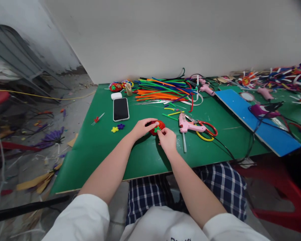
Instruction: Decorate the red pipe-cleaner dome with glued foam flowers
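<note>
A round red coil of pipe cleaner (161, 124) is held low over the green table, between my two hands. My left hand (142, 129) grips its left side, with fingers over the top. At its front, a small green pipe-cleaner flower (157, 129) is pinched by my right hand (167, 138) and lies against the red coil. Whether the flower is fixed there I cannot tell. Left of my hands lie a yellow flower (114, 129) and a purple flower (120, 126). To the right rests a pink glue gun (188, 125) with a clear glue stick.
Scissors with red and yellow handles (210, 129) lie beside the glue gun. A phone (120, 109) and white case (116, 96) are at left. Pipe cleaners (163, 90) are heaped at the back. A blue board (256, 117) and black cables occupy the right side.
</note>
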Demonstrator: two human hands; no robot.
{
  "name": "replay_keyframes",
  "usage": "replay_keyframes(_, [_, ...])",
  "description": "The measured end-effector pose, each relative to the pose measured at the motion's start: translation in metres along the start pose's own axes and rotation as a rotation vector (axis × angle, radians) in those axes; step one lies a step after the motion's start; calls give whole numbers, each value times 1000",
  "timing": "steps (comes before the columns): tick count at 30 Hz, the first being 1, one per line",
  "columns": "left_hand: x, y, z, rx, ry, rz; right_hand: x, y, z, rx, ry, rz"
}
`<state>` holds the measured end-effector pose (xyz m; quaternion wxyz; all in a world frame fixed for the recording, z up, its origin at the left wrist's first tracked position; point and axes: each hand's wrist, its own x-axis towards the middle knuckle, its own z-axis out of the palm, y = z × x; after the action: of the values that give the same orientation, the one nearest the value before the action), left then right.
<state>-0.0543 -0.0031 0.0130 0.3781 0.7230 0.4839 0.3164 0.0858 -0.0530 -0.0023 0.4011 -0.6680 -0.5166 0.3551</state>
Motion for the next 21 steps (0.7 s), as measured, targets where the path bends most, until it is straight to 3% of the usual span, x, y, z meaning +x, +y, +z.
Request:
replay_keyframes(5, [-2,-3,-1,49,-70,64,2,0,0,-28,-4,-31])
replay_keyframes(11, [-2,-5,1,76,-71,109,3,0,0,1,-7,-31])
replay_keyframes(18, [-3,-4,1,99,-43,136,-8,-2,-11,135,1,-26])
replay_keyframes(21, [-3,-2,1,57,20,138,-14,-3,-21,193,37,-63])
